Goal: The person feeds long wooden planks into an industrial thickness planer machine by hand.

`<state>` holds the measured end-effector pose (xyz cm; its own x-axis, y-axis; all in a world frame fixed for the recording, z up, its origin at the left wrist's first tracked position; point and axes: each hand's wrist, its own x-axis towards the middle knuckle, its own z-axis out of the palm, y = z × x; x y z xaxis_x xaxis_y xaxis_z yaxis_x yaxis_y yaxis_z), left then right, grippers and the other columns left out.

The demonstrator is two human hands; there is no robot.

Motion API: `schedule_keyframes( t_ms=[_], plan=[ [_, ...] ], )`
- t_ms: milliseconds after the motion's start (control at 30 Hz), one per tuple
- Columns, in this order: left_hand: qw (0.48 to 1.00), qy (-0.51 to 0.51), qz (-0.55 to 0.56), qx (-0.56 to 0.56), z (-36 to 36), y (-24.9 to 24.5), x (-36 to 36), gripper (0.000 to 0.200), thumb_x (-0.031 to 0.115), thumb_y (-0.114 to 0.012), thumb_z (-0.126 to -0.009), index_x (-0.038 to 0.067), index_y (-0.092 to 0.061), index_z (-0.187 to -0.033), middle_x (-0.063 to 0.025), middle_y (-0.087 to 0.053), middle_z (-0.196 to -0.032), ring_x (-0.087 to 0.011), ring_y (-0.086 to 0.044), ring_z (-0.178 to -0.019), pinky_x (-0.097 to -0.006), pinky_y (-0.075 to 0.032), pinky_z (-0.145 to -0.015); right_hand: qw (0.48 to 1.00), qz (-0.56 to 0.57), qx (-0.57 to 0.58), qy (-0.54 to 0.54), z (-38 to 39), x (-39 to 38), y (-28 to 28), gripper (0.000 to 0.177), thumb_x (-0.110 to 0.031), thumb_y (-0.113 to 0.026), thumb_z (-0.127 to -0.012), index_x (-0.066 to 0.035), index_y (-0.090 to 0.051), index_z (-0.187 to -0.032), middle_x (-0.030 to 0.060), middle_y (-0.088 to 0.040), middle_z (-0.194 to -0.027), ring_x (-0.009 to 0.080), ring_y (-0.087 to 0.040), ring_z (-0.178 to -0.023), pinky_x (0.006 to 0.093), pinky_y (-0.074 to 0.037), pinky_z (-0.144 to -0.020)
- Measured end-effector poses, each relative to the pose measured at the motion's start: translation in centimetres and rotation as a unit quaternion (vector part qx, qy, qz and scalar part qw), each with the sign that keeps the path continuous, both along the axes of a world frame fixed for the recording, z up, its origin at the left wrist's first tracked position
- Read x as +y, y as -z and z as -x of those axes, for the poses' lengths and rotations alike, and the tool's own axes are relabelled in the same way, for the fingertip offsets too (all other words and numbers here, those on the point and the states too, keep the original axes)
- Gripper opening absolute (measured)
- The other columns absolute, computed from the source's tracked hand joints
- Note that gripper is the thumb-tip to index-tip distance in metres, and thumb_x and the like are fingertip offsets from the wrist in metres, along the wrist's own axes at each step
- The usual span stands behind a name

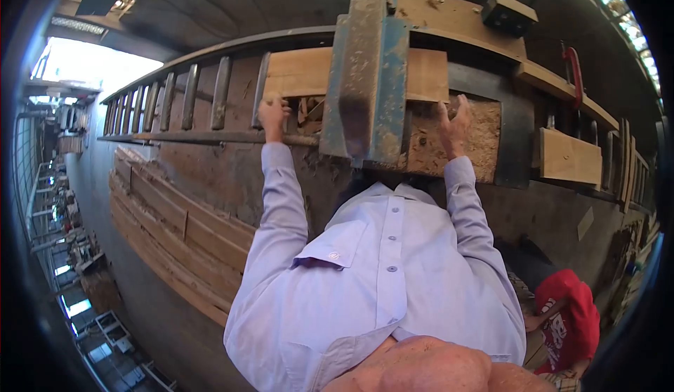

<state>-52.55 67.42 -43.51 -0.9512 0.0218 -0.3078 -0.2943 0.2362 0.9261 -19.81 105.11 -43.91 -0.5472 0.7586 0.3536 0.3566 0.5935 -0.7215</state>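
A pale wooden board (pixel 298 72) lies crosswise under the blue, rusty head of a saw-like machine (pixel 365 83), showing on both sides of it. My left hand (pixel 274 116) is at the board's near left corner, its fingers bent against the edge. At the near right corner is my right hand (pixel 455 123), with thumb and fingers apart and a fingertip by the edge. Sawdust (pixel 428 142) and wood scraps (pixel 309 109) lie in the opening below the board. The board's middle is hidden by the machine head.
A roller conveyor (pixel 193 97) stretches left. To the right are a shorter board (pixel 570 157), a red clamp (pixel 573 76) and a dark box (pixel 508 15). Long planks (pixel 175 227) are stacked at lower left. A person in red (pixel 567 315) is at lower right.
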Motion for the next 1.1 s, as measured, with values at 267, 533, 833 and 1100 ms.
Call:
schedule_keyframes(
  t_ms=[267, 533, 833, 1100],
  plan=[
    [0.833, 0.041, 0.46, 0.304, 3.5, 1.0, -0.7, 0.043, 0.034, -0.062, -0.089, 0.002, -0.062, -0.118, -0.0215, -0.068, -0.098, -0.0391, -0.064, -0.096, -0.0468, -0.049, -0.089, 0.99, -0.069, -0.126, 0.008, 0.3, 0.3, 0.9, 0.054, -0.04, -0.064, -0.091, 0.002, -0.057, -0.125, 0.0224, -0.046, -0.141, 0.0395, -0.04, -0.133, 0.0463, -0.031, -0.111],
    [0.927, 0.044, 0.279, 0.248, 0.6, 0.5, -0.9, 0.038, 0.026, -0.066, -0.088, -0.002, -0.065, -0.113, -0.0181, -0.07, -0.104, -0.0268, -0.067, -0.096, -0.0364, -0.051, -0.085, 0.979, -0.159, -0.128, -0.014, -2.9, 0.6, -1.5, 0.049, -0.037, -0.065, -0.089, -0.002, -0.059, -0.123, 0.0205, -0.044, -0.143, 0.0383, -0.035, -0.136, 0.047, -0.028, -0.113],
    [0.942, 0.103, 0.265, 0.178, 3.8, 5.4, -2.4, 0.05, 0.03, -0.073, -0.082, -0.004, -0.064, -0.118, -0.0209, -0.068, -0.113, -0.0291, -0.065, -0.104, -0.0363, -0.049, -0.091, 0.994, -0.041, -0.103, -0.019, 0.7, 4.3, -1.0, 0.069, -0.053, -0.059, -0.09, 0.001, -0.051, -0.133, 0.0222, -0.04, -0.146, 0.0393, -0.03, -0.139, 0.0476, -0.022, -0.116],
    [0.93, 0.089, 0.275, 0.226, 1.3, 3.3, 0.3, 0.041, 0.026, -0.07, -0.085, -0.001, -0.067, -0.115, -0.0195, -0.068, -0.113, -0.0306, -0.066, -0.105, -0.0385, -0.049, -0.092, 0.99, -0.063, -0.121, 0.025, -2.6, 4.5, -0.9, 0.069, -0.057, -0.058, -0.088, -0.002, -0.056, -0.131, 0.0175, -0.039, -0.149, 0.0374, -0.026, -0.142, 0.0486, -0.016, -0.118]
  ],
)
